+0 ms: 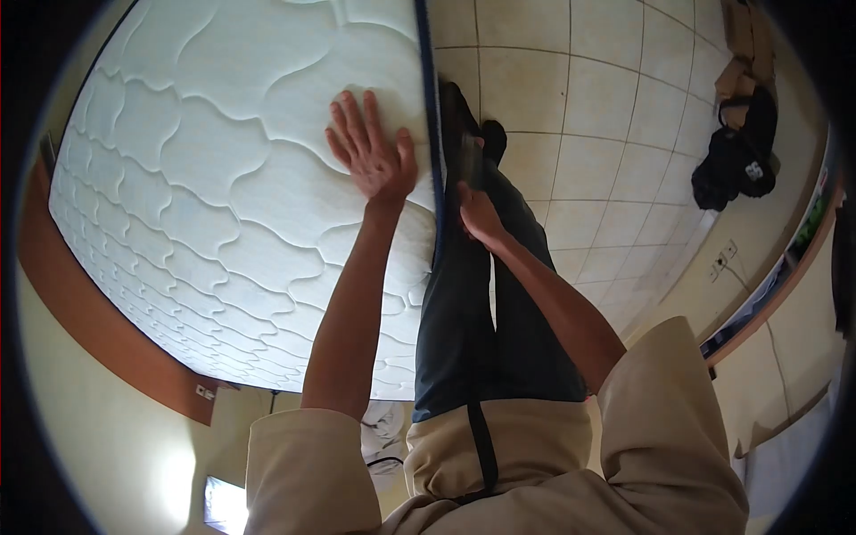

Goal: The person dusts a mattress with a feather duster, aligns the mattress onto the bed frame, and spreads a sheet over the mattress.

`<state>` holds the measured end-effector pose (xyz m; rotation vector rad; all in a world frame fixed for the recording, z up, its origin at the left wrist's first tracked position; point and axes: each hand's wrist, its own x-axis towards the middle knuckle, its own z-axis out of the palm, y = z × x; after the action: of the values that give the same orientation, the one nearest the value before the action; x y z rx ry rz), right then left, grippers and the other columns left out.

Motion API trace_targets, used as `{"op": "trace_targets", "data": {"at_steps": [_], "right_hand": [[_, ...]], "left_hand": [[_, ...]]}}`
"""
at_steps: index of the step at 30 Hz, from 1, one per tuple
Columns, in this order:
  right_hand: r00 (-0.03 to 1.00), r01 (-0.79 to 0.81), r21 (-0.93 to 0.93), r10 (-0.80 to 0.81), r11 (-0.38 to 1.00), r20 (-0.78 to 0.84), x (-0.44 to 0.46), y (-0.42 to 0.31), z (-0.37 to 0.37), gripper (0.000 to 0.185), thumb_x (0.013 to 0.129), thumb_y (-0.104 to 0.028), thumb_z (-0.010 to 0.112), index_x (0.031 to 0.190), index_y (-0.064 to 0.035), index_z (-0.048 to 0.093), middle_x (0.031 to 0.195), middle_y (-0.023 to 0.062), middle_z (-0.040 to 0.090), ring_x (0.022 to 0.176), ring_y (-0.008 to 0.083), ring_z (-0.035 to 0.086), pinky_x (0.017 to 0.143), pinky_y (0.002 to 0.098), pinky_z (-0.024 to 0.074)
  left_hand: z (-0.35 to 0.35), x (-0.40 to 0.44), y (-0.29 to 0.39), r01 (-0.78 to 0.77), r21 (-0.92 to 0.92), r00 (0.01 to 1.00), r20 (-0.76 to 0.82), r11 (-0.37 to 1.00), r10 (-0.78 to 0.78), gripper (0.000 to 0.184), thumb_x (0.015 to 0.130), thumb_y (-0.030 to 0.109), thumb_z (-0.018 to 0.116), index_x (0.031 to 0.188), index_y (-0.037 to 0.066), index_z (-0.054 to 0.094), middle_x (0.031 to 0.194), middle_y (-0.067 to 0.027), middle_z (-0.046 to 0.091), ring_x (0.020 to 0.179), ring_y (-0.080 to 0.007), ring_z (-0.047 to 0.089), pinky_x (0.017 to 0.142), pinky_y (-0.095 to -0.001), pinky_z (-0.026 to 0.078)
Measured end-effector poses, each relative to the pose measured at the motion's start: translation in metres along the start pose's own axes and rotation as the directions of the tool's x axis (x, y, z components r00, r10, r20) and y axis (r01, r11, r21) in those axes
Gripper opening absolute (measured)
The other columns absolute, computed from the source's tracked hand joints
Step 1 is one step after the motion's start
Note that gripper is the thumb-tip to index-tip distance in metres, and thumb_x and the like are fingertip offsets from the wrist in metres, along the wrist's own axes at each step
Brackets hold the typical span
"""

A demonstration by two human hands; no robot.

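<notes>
A white quilted mattress (285, 205) with a dark blue edge trim fills the left side of the head view. My left hand (373, 159) lies flat on its top near that trim, fingers spread and holding nothing. Lower down, beside the mattress's side and in front of my legs, my right hand (479, 214) is closed. Just beyond its fingers is a dark, blurred shape (471, 165), which I cannot identify. Whatever the right fingers grip is mostly hidden.
Beige tiles (606, 98) cover the floor right of the mattress. By the right wall lie a black bag and cap (736, 169) and brown cardboard (738, 76). A wall socket (722, 260) has a cable plugged in. A brown headboard panel (98, 321) borders the mattress.
</notes>
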<state>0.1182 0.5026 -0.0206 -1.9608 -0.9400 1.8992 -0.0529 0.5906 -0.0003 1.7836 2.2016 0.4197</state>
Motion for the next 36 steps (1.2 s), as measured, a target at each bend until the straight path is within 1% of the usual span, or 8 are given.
{"op": "trace_targets", "data": {"at_steps": [3, 6, 9, 13, 23, 25, 29, 36], "right_hand": [[0.891, -0.427, 0.003, 0.420, 0.904, 0.174, -0.016, -0.015, 0.004, 0.050, 0.107, -0.037, 0.037, 0.076, -0.0013, 0.051, 0.055, 0.0085, 0.046, 0.050, 0.0186, 0.052, 0.052, 0.0376, 0.0427], [0.997, 0.077, 0.402, -0.065, 0.912, -0.043, -0.039, 0.012, 0.022, 0.051, 0.106, -0.045, 0.041, 0.073, -0.0074, 0.049, 0.054, 0.0015, 0.044, 0.043, 0.0110, 0.047, 0.036, 0.0302, 0.0353], [0.778, -0.625, 0.274, 0.558, 0.731, 0.288, -0.070, 0.013, 0.019, 0.050, 0.107, -0.045, 0.041, 0.073, -0.0083, 0.045, 0.062, -0.0012, 0.044, 0.047, 0.0067, 0.041, 0.039, 0.0248, 0.0302], [0.995, 0.005, 0.452, -0.050, 0.892, 0.089, -0.090, 0.024, 0.024, 0.056, 0.108, -0.043, 0.038, 0.071, -0.0030, 0.050, 0.057, 0.0028, 0.046, 0.052, 0.0116, 0.042, 0.051, 0.0349, 0.0373], [0.995, -0.103, 0.487, 0.084, 0.867, 0.060, -0.099, 0.046, 0.025, 0.059, 0.108, -0.046, 0.036, 0.068, -0.0032, 0.048, 0.053, 0.0025, 0.044, 0.049, 0.0152, 0.044, 0.052, 0.0361, 0.0382], [0.821, -0.554, 0.347, 0.430, 0.756, 0.375, -0.098, 0.051, 0.012, 0.059, 0.107, -0.047, 0.037, 0.067, -0.0057, 0.049, 0.052, 0.0012, 0.044, 0.046, 0.0120, 0.044, 0.047, 0.0332, 0.0369], [0.964, -0.232, 0.551, 0.112, 0.802, 0.242, -0.106, 0.059, 0.020, 0.054, 0.105, -0.051, 0.042, 0.072, -0.0088, 0.047, 0.050, -0.0051, 0.034, 0.036, 0.0056, 0.029, 0.033, 0.0263, 0.0203], [0.989, -0.147, 0.343, 0.134, 0.928, 0.061, -0.109, 0.075, 0.015, 0.054, 0.105, -0.044, 0.044, 0.071, -0.0041, 0.054, 0.054, 0.0064, 0.047, 0.048, 0.0168, 0.050, 0.048, 0.0366, 0.0421]], "left_hand": [[0.006, 0.004, 0.000, -0.019, 0.022, 1.000, -0.018, 1.000, 0.019, 0.071, 0.091, 0.033, 0.051, 0.156, 0.011, 0.032, 0.164, -0.0158, 0.023, 0.153, -0.0361, 0.014, 0.121, -0.0574, 0.007], [0.007, 0.000, 0.000, -0.031, 0.049, 0.999, -0.029, 0.998, 0.033, 0.072, 0.090, 0.034, 0.050, 0.155, 0.010, 0.032, 0.163, -0.0163, 0.024, 0.152, -0.0371, 0.015, 0.120, -0.0584, 0.007], [0.007, -0.001, 0.006, -0.014, 0.081, 0.999, -0.050, 0.997, 0.018, 0.070, 0.092, 0.035, 0.047, 0.155, 0.009, 0.033, 0.163, -0.0161, 0.024, 0.152, -0.0372, 0.016, 0.120, -0.0581, 0.007], [0.014, -0.001, 0.003, -0.045, 0.107, 0.994, -0.097, 0.993, 0.055, 0.067, 0.098, 0.044, 0.037, 0.155, 0.009, 0.033, 0.161, -0.0162, 0.027, 0.152, -0.0373, 0.017, 0.119, -0.0577, 0.009], [0.016, -0.004, 0.002, -0.056, 0.084, 0.989, -0.131, 0.995, 0.067, 0.066, 0.099, 0.047, 0.034, 0.153, 0.010, 0.034, 0.160, -0.0148, 0.029, 0.151, -0.0333, 0.019, 0.120, -0.0567, 0.008], [0.016, -0.005, 0.005, -0.053, 0.087, 0.989, -0.132, 0.995, 0.064, 0.065, 0.097, 0.042, 0.036, 0.153, 0.010, 0.034, 0.160, -0.0147, 0.029, 0.151, -0.0341, 0.018, 0.120, -0.0563, 0.008], [0.017, -0.006, 0.002, -0.078, 0.081, 0.986, -0.140, 0.994, 0.089, 0.065, 0.094, 0.034, 0.040, 0.153, 0.009, 0.034, 0.160, -0.0154, 0.029, 0.151, -0.0346, 0.018, 0.121, -0.0557, 0.008], [0.013, -0.007, -0.016, -0.214, -0.199, 0.964, -0.199, 0.956, 0.175, 0.059, 0.095, 0.032, 0.052, 0.146, 0.003, 0.045, 0.157, -0.0229, 0.033, 0.147, -0.0388, 0.025, 0.119, -0.0519, 0.020]]}}
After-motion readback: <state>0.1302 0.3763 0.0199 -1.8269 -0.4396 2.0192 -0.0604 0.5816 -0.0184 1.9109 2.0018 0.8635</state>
